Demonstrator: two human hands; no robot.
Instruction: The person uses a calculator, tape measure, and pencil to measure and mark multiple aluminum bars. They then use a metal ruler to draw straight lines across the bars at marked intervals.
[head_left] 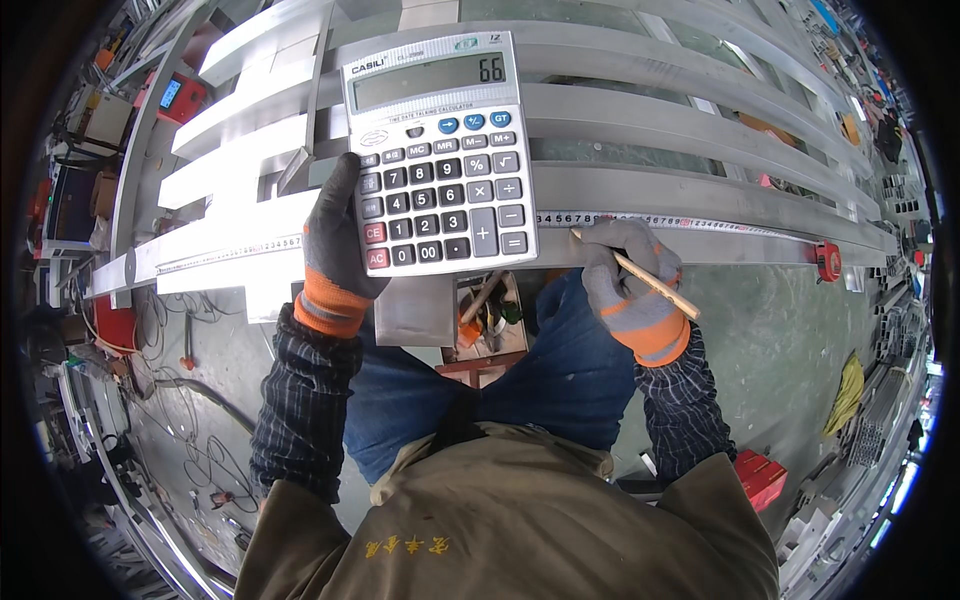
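Observation:
My left hand (pixel 338 245), in a grey and orange work glove, grips a large silver calculator (pixel 437 150) by its left edge, with the display tilted toward me. In my right hand (pixel 632 285), gloved the same way, a wooden pencil (pixel 650 283) is pinched, its tip pointing up and left. That hand is close to a tape measure blade (pixel 715 226) stretched along the nearest metal bar. The blade's red case (pixel 828 261) sits at the bar's right end. Part of the blade is hidden behind the calculator.
A frame of parallel silver metal bars (pixel 650 110) spans the bench ahead. Between my legs is a tool box (pixel 492 345) with several hand tools. Cables (pixel 205 440) lie on the floor at left, a red box (pixel 760 480) at lower right. A red device (pixel 182 98) stands upper left.

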